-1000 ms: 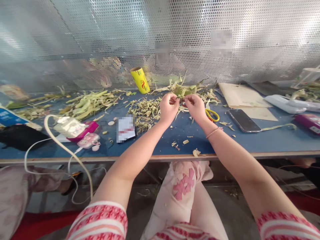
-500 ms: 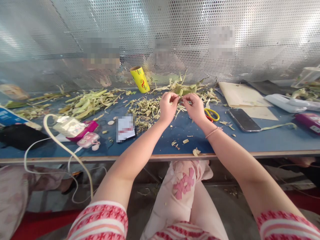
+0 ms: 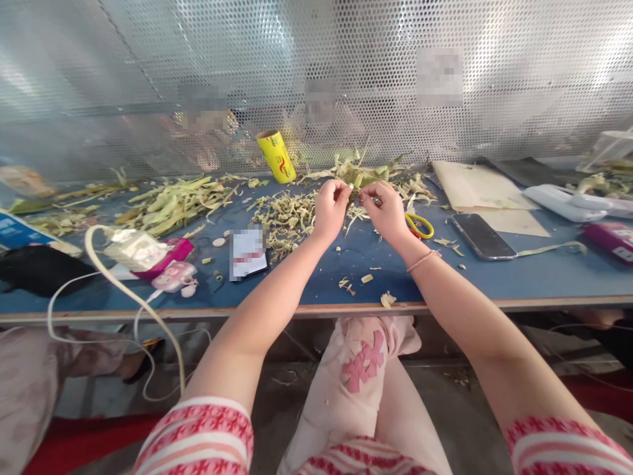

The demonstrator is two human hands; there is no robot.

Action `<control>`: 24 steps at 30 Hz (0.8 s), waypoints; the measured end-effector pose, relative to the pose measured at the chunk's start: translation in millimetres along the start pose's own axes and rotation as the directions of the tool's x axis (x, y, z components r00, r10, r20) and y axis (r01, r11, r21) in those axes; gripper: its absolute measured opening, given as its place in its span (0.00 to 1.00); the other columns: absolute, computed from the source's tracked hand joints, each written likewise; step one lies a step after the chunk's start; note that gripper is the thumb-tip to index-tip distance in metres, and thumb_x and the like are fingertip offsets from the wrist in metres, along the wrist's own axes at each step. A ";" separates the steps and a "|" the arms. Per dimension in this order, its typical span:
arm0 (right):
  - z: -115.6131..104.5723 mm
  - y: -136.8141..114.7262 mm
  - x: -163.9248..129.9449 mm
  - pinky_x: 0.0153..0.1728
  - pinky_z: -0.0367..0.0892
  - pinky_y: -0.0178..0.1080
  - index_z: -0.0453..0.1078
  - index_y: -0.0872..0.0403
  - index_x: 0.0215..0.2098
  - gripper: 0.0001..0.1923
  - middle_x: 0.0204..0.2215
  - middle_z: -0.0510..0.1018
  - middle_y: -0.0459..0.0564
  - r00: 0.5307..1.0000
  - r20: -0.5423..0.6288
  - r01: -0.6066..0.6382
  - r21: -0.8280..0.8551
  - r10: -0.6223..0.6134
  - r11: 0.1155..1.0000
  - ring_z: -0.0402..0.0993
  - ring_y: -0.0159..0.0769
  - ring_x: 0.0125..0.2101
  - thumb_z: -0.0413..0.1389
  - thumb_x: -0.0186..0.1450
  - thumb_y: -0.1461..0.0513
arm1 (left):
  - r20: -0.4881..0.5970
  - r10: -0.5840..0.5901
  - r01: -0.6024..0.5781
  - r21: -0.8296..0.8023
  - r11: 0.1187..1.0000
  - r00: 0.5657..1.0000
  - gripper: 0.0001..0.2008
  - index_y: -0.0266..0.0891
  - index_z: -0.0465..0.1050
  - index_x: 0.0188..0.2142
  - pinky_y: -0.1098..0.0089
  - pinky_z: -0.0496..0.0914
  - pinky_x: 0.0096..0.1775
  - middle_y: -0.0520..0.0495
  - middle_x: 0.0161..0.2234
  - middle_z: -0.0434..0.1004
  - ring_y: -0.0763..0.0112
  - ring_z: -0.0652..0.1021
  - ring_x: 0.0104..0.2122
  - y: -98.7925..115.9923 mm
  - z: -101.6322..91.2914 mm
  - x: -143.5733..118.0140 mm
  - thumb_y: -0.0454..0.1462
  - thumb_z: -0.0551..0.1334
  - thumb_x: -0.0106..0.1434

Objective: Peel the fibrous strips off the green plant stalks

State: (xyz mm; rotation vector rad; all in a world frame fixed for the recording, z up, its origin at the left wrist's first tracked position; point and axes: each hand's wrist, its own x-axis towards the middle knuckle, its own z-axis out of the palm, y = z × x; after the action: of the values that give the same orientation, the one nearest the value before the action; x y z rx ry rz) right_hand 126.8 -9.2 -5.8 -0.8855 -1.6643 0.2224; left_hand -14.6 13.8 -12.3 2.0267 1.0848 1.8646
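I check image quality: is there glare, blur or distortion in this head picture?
Head view: bright glare on the perforated metal screen; several patches on it are blurred; the blue table edge bows, a wide-lens distortion; both hands, left hand and right hand, stay sharp.

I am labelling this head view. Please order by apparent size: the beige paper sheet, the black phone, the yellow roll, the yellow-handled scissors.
1. beige paper sheet
2. black phone
3. yellow roll, though it stands farther back, so its place against the phone is unsure
4. yellow-handled scissors, partly hidden by the right hand
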 end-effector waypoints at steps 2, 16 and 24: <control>-0.2 0.3 0.2 0.33 0.65 0.38 0.68 0.53 0.28 0.05 0.30 0.74 0.49 1.000 0.001 0.001 -0.001 -0.001 1.000 0.69 0.35 0.34 0.52 0.61 0.65 | 0.023 -0.008 0.007 0.012 1.000 1.000 0.12 0.41 0.65 0.30 0.69 0.65 0.34 0.50 0.27 0.70 0.73 0.70 0.29 -0.6 0.2 0.7 0.45 0.58 0.66; -0.9 11.5 5.1 0.40 0.65 0.41 0.64 0.52 0.27 0.04 0.29 0.70 0.49 0.998 0.038 -0.043 -0.066 0.046 0.997 0.66 0.36 0.35 0.51 0.58 0.67 | 0.179 -0.284 0.314 -0.174 0.933 0.942 0.11 0.40 0.63 0.30 0.71 0.65 0.32 0.50 0.28 0.72 0.76 0.70 0.27 0.0 6.6 2.9 0.43 0.58 0.66; 4.4 22.3 5.9 0.40 0.72 0.39 0.60 0.52 0.26 0.06 0.38 0.65 0.50 0.952 0.160 -0.292 0.219 0.261 0.931 0.64 0.35 0.40 0.46 0.60 0.66 | 0.301 -0.335 0.426 -0.323 0.845 0.893 0.10 0.41 0.59 0.29 0.73 0.66 0.29 0.53 0.24 0.65 0.78 0.68 0.24 5.7 4.9 4.6 0.37 0.57 0.67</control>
State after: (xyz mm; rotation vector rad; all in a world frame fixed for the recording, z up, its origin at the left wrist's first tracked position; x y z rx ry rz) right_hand 132.2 11.4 -15.6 -0.9339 -1.5838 0.6748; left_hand -8.2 14.2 -6.3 1.6119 0.8949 1.4532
